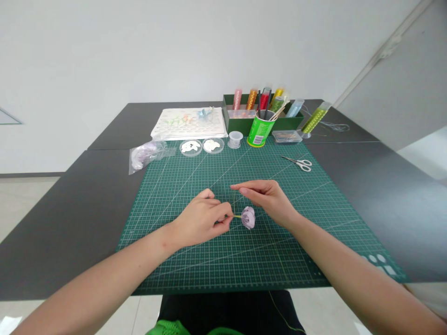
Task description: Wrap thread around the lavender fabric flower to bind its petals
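Over a green mat (195, 267) on a dark table (70, 223), the left hand (207, 217) pinched a lilac flower (248, 217) by its stem (238, 216), the right hand (270, 197) apparently a thread (234, 201); bloom looked formed, stem-wrapping seemed unfinished.

Left hand (206, 217) observed pinching the stem (237, 216) of a pale purple flower (248, 217) above a gridded green cutting mat (202, 265), right hand (270, 199) nearby, white-handled scissors (303, 164) lying beyond.
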Demonstrator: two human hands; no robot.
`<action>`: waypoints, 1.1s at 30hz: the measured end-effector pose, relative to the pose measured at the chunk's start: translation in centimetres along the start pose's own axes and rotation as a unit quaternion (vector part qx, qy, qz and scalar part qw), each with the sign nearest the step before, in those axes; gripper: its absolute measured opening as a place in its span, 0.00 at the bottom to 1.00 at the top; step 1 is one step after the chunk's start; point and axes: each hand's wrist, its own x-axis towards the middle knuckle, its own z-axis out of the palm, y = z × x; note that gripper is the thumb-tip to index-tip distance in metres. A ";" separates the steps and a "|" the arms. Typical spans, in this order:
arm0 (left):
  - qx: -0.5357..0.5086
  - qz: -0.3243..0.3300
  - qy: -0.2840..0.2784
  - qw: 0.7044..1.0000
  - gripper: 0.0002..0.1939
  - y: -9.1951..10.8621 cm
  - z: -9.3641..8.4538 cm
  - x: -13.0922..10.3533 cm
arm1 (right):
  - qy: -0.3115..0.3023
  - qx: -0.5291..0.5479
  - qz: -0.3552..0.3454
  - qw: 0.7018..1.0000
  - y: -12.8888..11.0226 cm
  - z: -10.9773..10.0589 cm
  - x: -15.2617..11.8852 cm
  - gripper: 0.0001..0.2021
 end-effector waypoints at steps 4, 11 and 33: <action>-0.007 0.013 0.037 0.999 0.08 0.2 -0.1 0.0 | 0.000 -0.019 0.004 1.000 0.2 0.1 0.2 0.12; 0.028 0.001 0.093 0.995 0.08 0.7 -0.5 0.1 | -0.039 -0.032 0.010 0.999 1.0 -0.1 0.6 0.12; 0.144 -0.136 0.183 0.963 0.05 -0.3 -0.8 0.1 | -0.218 0.022 0.040 0.975 0.1 0.0 -0.2 0.16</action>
